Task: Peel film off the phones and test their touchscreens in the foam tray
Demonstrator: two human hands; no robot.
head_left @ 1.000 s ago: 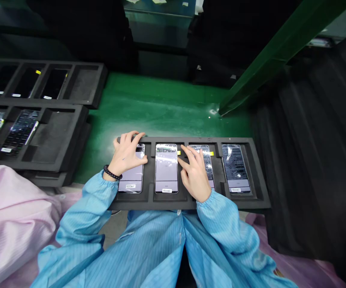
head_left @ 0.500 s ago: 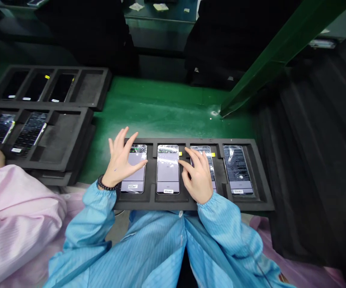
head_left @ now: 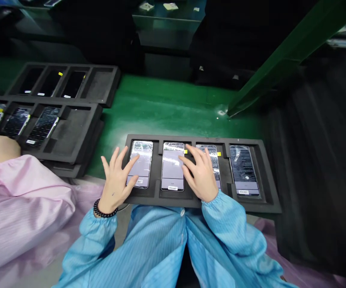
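A black foam tray [head_left: 156, 196] lies before me with a smartphone in each slot. My left hand [head_left: 116, 182] has its fingers spread at the leftmost phone [head_left: 143, 162], index fingertip over the lit screen and thumb over its lower part. My right hand [head_left: 202, 174] reaches across the third phone [head_left: 208, 151], partly hiding it; its fingers are apart, and the index fingertip is at the right edge of the second phone [head_left: 172, 168]. Whether the fingertips touch glass I cannot tell. The rightmost phone [head_left: 244, 170] shows lines of text, with no hand near it.
To the left stand more black foam trays [head_left: 80, 148] holding dark phones, next to a co-worker's pink sleeve [head_left: 29, 192]. The green bench top [head_left: 161, 104] runs behind my tray. A green post [head_left: 269, 76] rises at the right, beside dark stacked material [head_left: 313, 168].
My left hand has come down and nearer to me, its index finger now over the leftmost screen. That screen looks paler. My right hand stays about the same; the view has shifted slightly.
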